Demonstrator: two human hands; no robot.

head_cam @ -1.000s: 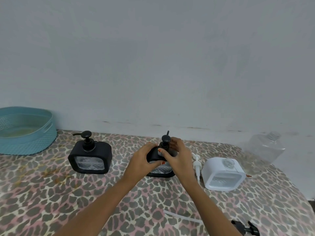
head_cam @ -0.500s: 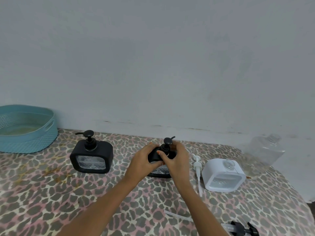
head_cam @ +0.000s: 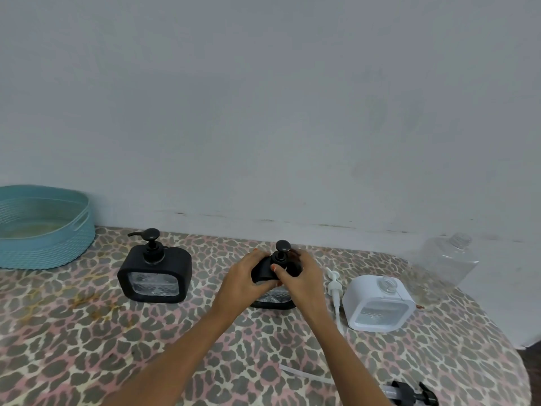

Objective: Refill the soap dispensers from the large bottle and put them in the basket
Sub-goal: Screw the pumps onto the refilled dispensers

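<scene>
head view: your two hands meet over a table (head_cam: 87, 332) covered in leopard-print cloth. your left hand (head_cam: 244, 284) curls round the left shoulder of the middle black square soap dispenser (head_cam: 263, 272), thumb laid across its front face, the other fingers wrapped over its top edge. your right hand (head_cam: 306, 281) pinches the collar under the round black pump head (head_cam: 283, 247), thumb in front, fingers (head_cam: 295, 254) bent behind; the pump head stands up between both hands. the dispenser stands upright on the cloth, its clear patterned window partly hidden by your wrists. a second black square dispenser (head_cam: 155, 276) with its pump fitted stands to the left, and a teal woven plastic basket (head_cam: 44, 247) sits at the far left edge. to the right are a white pump (head_cam: 333, 285) lying on the cloth, a white square dispenser (head_cam: 377, 303), and a clear large bottle (head_cam: 445, 262) by the wall. a black pump (head_cam: 412, 394) lies at the near right edge.
</scene>
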